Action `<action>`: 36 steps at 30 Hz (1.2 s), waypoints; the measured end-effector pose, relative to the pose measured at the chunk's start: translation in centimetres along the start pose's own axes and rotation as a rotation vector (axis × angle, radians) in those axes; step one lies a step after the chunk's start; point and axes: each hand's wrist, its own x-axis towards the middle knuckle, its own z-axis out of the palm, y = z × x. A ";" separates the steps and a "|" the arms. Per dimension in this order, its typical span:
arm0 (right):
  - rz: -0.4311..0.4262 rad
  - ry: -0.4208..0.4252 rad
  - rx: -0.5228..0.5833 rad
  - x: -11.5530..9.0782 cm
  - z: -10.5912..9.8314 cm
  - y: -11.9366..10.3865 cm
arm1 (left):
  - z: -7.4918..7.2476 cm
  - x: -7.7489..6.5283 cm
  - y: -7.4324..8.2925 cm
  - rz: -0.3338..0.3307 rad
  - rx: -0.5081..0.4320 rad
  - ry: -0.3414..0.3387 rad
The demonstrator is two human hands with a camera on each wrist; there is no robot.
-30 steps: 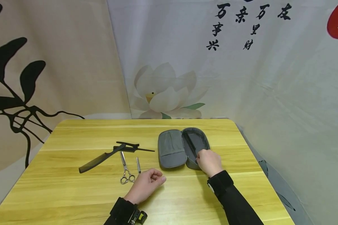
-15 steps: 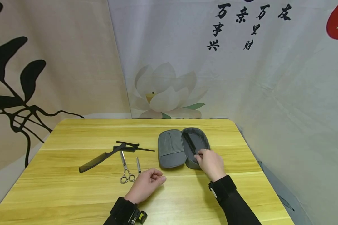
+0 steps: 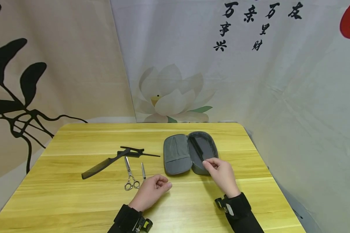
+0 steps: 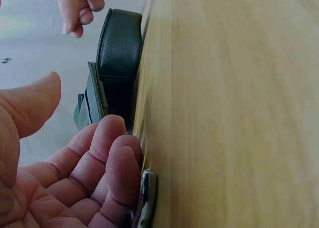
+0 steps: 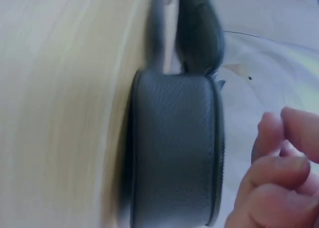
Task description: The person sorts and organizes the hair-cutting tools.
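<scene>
A slim black comb (image 3: 196,147) lies in the deep half of the opened grey zip case (image 3: 176,155). Just above the case's near edge is my right hand (image 3: 219,173), thumb and forefinger close together near the comb's end. In the right wrist view, these fingers stand clear of the case wall (image 5: 174,148) with nothing visible between them. My left hand (image 3: 151,191), fingers loosely bent, rests on the table and holds nothing. Beside it lie silver scissors (image 3: 129,173) and a second pair (image 3: 143,171), whose handles the hand hides.
On the wooden table (image 3: 76,200), a long dark comb (image 3: 102,167) lies at the left. It overlaps a black tail comb (image 3: 135,154) and another thin black piece (image 3: 131,148). A printed cloth (image 3: 175,64) hangs behind the table.
My right hand has drawn back from inside the case toward its near edge, and the wrist has turned. The comb stays in the case. My left hand has not moved.
</scene>
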 end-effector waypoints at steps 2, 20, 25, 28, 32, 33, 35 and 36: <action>0.065 -0.031 0.141 0.0 -0.3 0.1 | 0.0 0.0 0.0 -0.001 -0.003 0.002; 0.104 -0.093 0.305 -0.6 0.3 -0.5 | -6.0 0.1 -0.2 -0.028 0.178 0.245; 0.072 -0.128 0.296 -0.9 0.7 -1.2 | -12.0 0.0 -2.6 -0.035 0.431 0.344; 0.054 -0.143 0.289 -1.1 1.1 -1.4 | -15.2 0.0 -4.3 -0.043 0.535 0.365; 0.045 -0.178 0.283 -1.4 1.6 -1.7 | -18.4 0.4 -6.2 -0.066 0.664 0.355; 0.049 -0.189 0.281 -1.5 1.7 -1.7 | -19.0 0.6 -6.5 -0.071 0.694 0.344; 0.055 -0.211 0.282 -1.7 1.8 -1.9 | -19.8 1.0 -7.0 -0.071 0.760 0.323; 0.057 -0.219 0.282 -1.8 1.9 -1.9 | -20.1 1.2 -7.2 -0.069 0.785 0.310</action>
